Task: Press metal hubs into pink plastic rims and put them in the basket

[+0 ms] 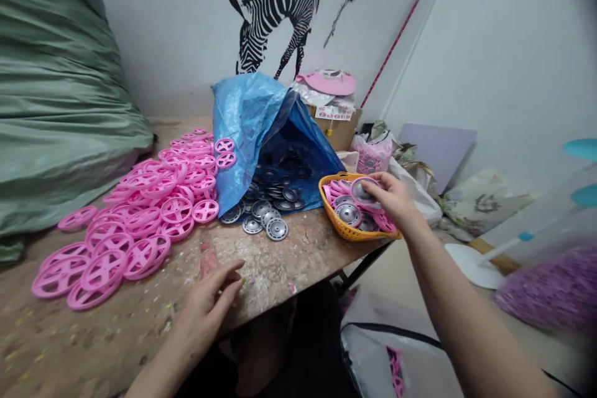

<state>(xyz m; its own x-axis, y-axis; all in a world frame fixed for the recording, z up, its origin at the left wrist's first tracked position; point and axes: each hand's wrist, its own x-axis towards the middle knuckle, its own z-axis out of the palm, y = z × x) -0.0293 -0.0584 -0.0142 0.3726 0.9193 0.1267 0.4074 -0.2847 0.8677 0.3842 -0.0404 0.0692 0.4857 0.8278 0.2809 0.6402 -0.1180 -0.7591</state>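
My right hand reaches over an orange basket at the table's right edge, fingers closed on an assembled wheel with a silver hubcap face. The basket holds several more pink wheels fitted with silver hubcaps. My left hand lies flat on the worn table near the front edge, fingers stretched and holding nothing. A big heap of pink plastic wheels spreads to its upper left. Silver hubcaps spill from an open blue plastic bag in the middle.
A large green sack fills the left. Behind the blue bag stand a cardboard box and bags of parts. A clear bag sits on the floor below the table's right corner. A wall with a zebra picture is behind.
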